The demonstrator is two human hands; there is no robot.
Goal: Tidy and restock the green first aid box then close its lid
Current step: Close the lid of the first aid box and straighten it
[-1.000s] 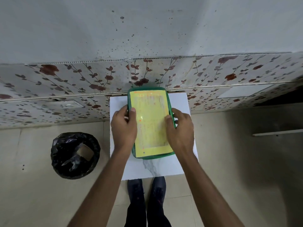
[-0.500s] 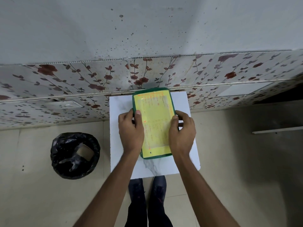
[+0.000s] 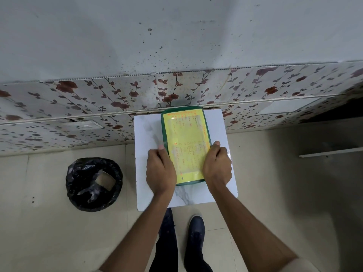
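The green first aid box (image 3: 185, 114) lies flat on a small white marble-patterned table (image 3: 145, 130), its lid down and a yellow printed label covering the top. My left hand (image 3: 160, 170) clasps the box's left side near the front. My right hand (image 3: 217, 166) clasps the right side opposite it. The box's contents are hidden under the lid.
A bin lined with a black bag (image 3: 94, 183) stands on the tiled floor left of the table. A wall with floral tiles (image 3: 98, 95) runs right behind the table. My feet (image 3: 194, 232) are just under the table's front edge.
Both hands have slid back along the box's sides toward its near end. The box looks shifted slightly right and away from me, toward the wall.
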